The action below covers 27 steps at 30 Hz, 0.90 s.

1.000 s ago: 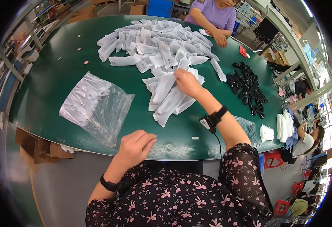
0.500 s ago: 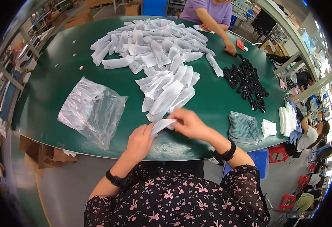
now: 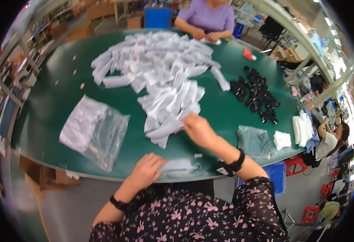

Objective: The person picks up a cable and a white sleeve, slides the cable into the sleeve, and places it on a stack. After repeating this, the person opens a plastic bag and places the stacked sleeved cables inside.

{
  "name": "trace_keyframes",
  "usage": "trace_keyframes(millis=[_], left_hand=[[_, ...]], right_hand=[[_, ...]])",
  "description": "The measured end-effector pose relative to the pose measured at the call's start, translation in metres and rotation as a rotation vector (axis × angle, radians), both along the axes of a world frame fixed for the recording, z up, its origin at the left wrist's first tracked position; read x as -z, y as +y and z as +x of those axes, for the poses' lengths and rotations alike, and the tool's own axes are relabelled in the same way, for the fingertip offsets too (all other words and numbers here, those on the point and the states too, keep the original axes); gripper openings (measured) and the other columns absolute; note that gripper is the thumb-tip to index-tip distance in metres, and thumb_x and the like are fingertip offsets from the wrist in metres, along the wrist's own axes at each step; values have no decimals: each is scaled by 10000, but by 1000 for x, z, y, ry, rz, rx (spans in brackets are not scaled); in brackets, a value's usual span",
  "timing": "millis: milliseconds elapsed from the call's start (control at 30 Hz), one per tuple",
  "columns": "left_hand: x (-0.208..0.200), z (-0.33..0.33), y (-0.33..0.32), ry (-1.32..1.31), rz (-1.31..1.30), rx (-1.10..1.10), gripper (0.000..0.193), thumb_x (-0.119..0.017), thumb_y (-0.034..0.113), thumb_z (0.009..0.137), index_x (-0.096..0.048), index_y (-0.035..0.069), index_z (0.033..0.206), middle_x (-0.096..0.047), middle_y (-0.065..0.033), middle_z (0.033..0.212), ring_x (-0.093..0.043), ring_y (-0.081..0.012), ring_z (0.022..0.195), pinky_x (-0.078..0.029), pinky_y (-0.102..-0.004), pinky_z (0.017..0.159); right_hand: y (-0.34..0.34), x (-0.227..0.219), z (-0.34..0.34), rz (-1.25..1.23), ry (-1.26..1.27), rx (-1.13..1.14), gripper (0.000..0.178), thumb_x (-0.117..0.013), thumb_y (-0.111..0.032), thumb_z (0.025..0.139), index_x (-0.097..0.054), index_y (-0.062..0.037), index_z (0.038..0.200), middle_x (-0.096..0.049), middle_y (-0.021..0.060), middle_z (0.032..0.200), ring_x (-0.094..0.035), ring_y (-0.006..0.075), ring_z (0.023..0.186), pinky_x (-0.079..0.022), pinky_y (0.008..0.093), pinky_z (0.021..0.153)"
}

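Note:
Near the front edge of the table, my left hand is closed on one end of a long white pouch, which lies low over the green tabletop. My right hand reaches up to the near end of a heap of similar white pouches. Its fingers pinch the right end of one white pouch on that heap. Motion blurs the pouches, and what they contain is hidden. A small white piece lies beside my right forearm.
A clear plastic bag of white pouches lies left. Right are bundled black cables, a bagged grey-green stack, a white packet and white cloths. Across the green table, a co-worker in purple handles something white.
My right hand has left the pouch in my left hand and moved up to the heap. My left hand has lowered slightly. The co-worker's arm has drawn back from the black cables.

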<state>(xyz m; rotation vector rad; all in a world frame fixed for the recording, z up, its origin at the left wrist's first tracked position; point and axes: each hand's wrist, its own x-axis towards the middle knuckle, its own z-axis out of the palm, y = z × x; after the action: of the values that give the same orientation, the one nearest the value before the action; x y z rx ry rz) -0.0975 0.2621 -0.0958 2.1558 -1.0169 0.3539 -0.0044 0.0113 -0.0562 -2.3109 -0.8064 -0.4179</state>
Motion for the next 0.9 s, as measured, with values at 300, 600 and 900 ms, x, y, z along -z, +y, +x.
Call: trace_keyframes(millis=[300,600,900], left_hand=[[-17,6,-2,-148,12,-161,351,-754,57,626,-699,67,972,-568,-102,1056,-544,-309,995,-472,-398,828],[-6,-2,-4,36,1,-37,453,-781,120,682,-644,45,1107,-556,-122,1069,-539,-313,959,-456,-414,845],[-2,-5,1,99,59,-86,541,-788,180,701,-589,5,1173,-552,-134,1062,-516,-324,960,-438,-410,850]], right_hand=[[-6,13,-58,-80,407,-33,100,-681,-36,796,-663,5,885,-596,165,875,-603,337,781,-494,383,672],[17,2,23,-203,-147,-167,285,-649,-29,807,-626,-26,1092,-595,147,1023,-623,317,859,-507,400,724],[45,17,12,-139,225,-174,316,-701,-29,776,-620,-2,1081,-569,138,909,-619,325,805,-503,406,708]])
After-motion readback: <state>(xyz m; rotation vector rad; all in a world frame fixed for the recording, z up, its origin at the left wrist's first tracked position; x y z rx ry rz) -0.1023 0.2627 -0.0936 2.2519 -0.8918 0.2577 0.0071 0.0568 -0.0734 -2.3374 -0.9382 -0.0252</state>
